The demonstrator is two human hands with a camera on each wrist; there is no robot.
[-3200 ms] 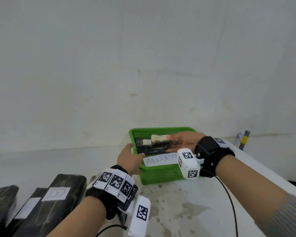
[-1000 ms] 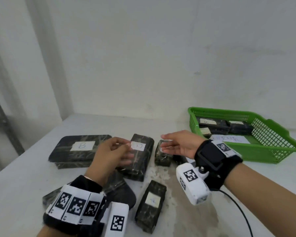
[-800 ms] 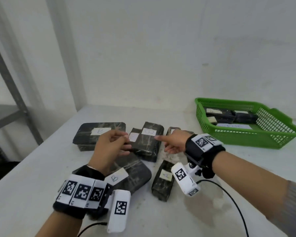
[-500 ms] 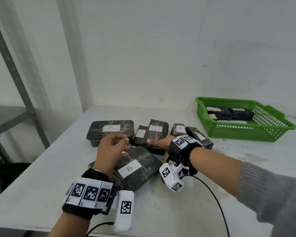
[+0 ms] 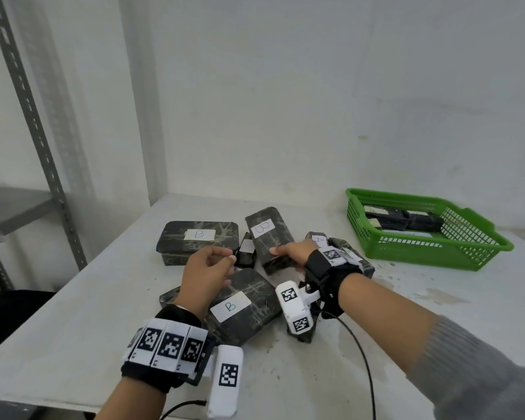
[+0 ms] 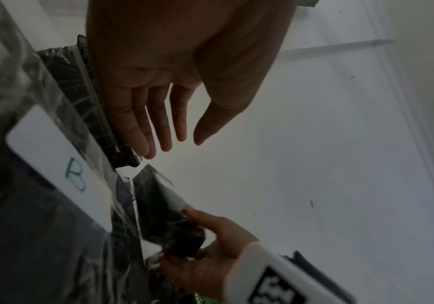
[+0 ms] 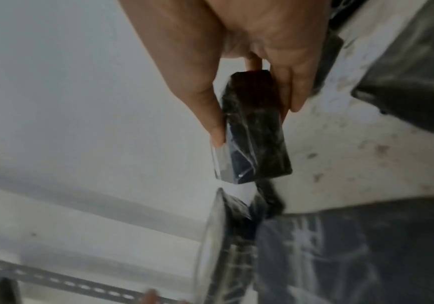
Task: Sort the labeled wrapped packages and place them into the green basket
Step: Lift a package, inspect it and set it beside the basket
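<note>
White stained table [image 5: 391,322] against a white wall [image 5: 285,101]; right hand [image 5: 296,253] grips a black package [image 5: 269,237], left hand [image 5: 205,274] relaxed.

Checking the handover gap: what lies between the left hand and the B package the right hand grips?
In the head view, a small black package stands between the left hand and the B package gripped by the right hand.
</note>
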